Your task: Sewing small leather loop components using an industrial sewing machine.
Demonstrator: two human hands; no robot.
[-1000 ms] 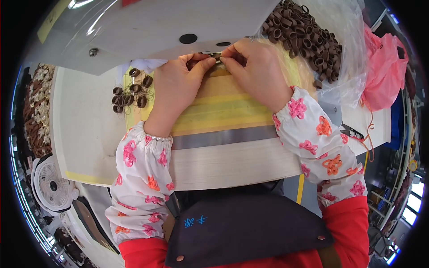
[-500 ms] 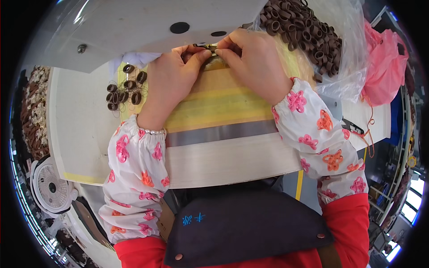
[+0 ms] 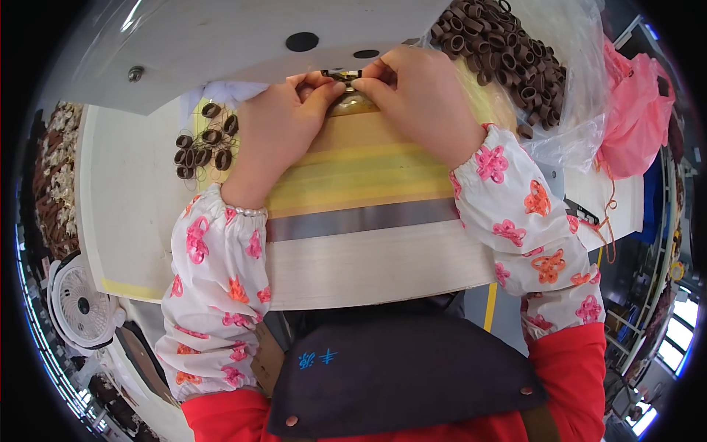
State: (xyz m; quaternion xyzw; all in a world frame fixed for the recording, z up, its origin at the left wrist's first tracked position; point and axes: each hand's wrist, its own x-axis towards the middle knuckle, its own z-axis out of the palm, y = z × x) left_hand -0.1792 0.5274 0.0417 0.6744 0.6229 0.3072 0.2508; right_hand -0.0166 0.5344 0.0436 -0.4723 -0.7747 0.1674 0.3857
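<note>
Under the white machine head, my left hand and my right hand face each other with thumbs and fingertips pinched. Only a narrow gap parts the two thumb tips, right by the small metal parts beneath the head. Whatever the fingers grip is too small and too covered to make out. Left of my left hand lie several brown loops with loose threads around them. Beyond my right hand is a heap of similar brown loops on clear plastic.
Yellow and tan tape strips cross the pale worktable in front of me. At the right are a pink plastic bag, an orange cord and a black-handled tool. A white fan stands lower left.
My hands stay pinched close together under the machine head. The dark bit seen between the fingertips earlier is less visible now, and more of the metal plate shows. The view has shifted slightly.
</note>
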